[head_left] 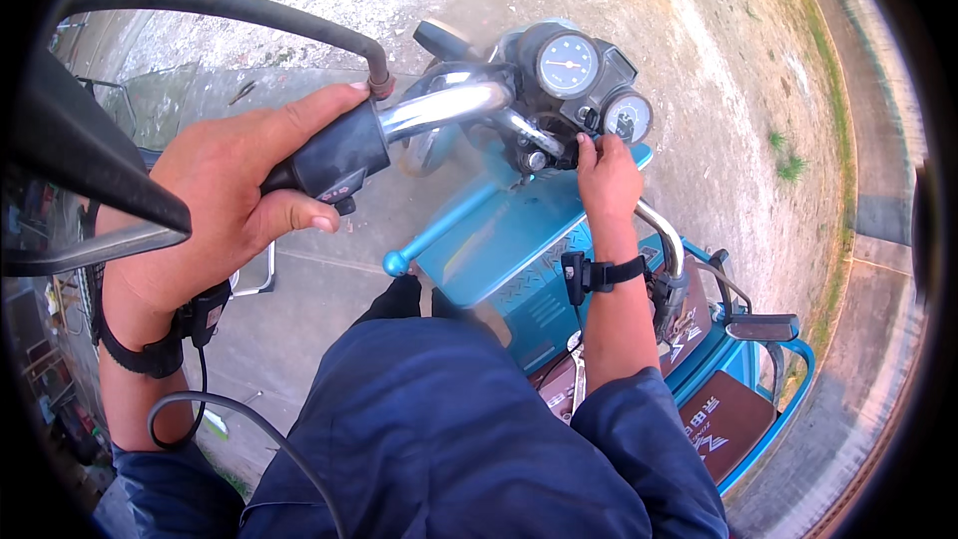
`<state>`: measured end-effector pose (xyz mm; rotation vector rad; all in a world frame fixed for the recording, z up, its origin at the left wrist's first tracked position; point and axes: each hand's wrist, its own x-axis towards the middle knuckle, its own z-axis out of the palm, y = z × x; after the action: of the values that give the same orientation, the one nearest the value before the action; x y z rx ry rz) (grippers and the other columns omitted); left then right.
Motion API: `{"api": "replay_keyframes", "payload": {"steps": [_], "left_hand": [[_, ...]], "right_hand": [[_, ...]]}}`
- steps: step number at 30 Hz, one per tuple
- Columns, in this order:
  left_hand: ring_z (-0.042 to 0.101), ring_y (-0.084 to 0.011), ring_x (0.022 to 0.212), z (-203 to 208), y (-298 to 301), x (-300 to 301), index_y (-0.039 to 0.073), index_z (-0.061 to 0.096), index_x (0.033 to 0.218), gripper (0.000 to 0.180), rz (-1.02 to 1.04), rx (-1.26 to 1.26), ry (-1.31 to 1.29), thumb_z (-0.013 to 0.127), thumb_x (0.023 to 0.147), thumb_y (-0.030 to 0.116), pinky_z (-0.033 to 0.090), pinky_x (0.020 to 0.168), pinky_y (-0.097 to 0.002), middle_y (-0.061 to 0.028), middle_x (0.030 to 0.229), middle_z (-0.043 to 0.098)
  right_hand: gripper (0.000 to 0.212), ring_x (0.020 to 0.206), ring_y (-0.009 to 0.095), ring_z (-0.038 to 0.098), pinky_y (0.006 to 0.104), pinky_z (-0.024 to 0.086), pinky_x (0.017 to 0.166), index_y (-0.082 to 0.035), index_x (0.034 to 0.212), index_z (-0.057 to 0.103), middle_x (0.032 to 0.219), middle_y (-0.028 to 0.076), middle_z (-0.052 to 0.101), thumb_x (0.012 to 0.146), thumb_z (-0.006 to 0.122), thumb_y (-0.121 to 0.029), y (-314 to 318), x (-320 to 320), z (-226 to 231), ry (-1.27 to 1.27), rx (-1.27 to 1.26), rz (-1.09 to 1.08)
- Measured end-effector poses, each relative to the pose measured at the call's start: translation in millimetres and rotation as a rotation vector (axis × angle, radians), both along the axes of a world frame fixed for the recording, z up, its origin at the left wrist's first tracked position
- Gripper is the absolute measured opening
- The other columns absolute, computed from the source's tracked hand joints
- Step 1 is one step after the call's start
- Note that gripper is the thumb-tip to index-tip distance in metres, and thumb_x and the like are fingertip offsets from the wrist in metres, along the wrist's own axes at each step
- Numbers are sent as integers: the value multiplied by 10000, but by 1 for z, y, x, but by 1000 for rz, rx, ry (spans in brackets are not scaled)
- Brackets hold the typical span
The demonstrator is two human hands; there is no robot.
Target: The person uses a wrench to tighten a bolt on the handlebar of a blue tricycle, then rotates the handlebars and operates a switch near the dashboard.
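The person sat astride a blue motor tricycle (519, 250), seen from above, with dark blue trousers filling the lower middle of the view. The left hand (225, 205) was clamped around the black left handlebar grip (334, 158), fingers wrapped over it and the thumb lying along its top toward the chrome handlebar (449, 105). A black brake lever (230, 5) curved above that hand, apart from the fingers.

The right hand (607, 178) reached forward to the centre of the steering head, its fingertips (589, 143) pinched together at a small part just below the two round gauges (569, 65); the part itself was too hidden to name, so whether anything was gripped could not be told. That spot lay directly ahead of the hand, touching its fingertips, between the larger gauge and the smaller gauge (629, 118).

Each wrist carried a black strap with a small device, the right wrist strap (604, 272) lying just above the right handlebar grip (671, 289), which the hand had left free. A blue lever with a ball end (439, 230) stuck out below the handlebar. Bare concrete ground (699, 40) lay all around.
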<state>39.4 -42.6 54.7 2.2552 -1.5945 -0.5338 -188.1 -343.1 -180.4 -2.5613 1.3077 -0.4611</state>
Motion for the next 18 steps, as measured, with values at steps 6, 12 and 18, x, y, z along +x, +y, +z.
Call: {"api": "replay_keyframes", "payload": {"steps": [6,12,18], "left_hand": [[639,-452,1029,0,0,1,114,500,1470,848,0,9,5,819,725,363,514,848,-438,-211,1193,672],[634,-451,1063,-1,1,1,111,497,1472,848,-3,1,1,811,731,380,515,868,-433,-198,1246,662],[633,-454,1045,0,1,1,115,493,1477,856,7,18,32,831,715,309,513,859,-437,-203,1225,666]], "right_hand": [[370,774,406,668,501,515,668,-51,848,649,840,167,696,957,659,-404,3,2,3,58,-6,-23],[294,828,389,683,485,542,694,-72,929,693,951,151,686,941,672,-365,3,-3,2,57,-21,-3],[232,860,360,684,461,552,743,-63,1083,733,970,147,673,916,678,-216,5,-15,-9,-100,-17,78]]}}
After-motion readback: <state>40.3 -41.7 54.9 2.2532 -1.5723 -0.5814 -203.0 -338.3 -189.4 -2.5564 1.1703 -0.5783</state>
